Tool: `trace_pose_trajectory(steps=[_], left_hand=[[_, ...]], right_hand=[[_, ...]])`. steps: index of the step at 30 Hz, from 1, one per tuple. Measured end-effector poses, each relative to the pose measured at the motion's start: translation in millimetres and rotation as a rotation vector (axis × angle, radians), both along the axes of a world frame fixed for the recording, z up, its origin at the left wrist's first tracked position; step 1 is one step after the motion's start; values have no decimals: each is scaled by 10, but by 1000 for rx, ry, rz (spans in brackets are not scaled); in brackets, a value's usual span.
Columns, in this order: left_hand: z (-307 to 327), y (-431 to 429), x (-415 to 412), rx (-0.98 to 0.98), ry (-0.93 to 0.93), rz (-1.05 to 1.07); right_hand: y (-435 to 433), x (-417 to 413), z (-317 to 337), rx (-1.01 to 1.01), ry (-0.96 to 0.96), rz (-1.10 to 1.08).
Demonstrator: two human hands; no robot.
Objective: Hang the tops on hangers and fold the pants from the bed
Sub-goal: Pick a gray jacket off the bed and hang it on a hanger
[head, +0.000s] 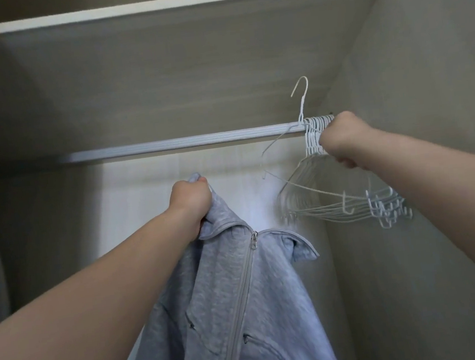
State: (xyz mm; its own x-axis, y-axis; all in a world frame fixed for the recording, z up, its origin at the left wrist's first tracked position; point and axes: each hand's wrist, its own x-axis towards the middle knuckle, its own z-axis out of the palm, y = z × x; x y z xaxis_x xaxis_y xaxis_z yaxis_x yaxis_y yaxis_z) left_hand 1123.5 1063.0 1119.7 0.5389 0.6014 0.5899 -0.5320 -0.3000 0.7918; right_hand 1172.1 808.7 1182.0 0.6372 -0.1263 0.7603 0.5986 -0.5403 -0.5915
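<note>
Head view: left hand, fingers tight on grey jacket collar; right hand, fingers tight round white hangers

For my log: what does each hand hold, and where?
Left hand: grey zipped fabric jacket, by its collar. Right hand: white wire hangers, at their necks.

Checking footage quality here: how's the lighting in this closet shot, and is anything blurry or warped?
Head view: dim, flat light, brightest on the white back panel behind the grey jacket; left edge sinks into shadow; side walls lean from the wide lens; hangers, left hand and right hand look fairly sharp.
</note>
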Motion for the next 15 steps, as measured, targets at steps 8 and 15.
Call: trace_pose_trajectory(steps=[8,15], left_hand=[[-205,137,-168,26,88,-7],[-738,94,-201,49,191,-81]], right_hand=[[495,-15,-991,457,268,604],[298,-382,-1169,388,182,442]])
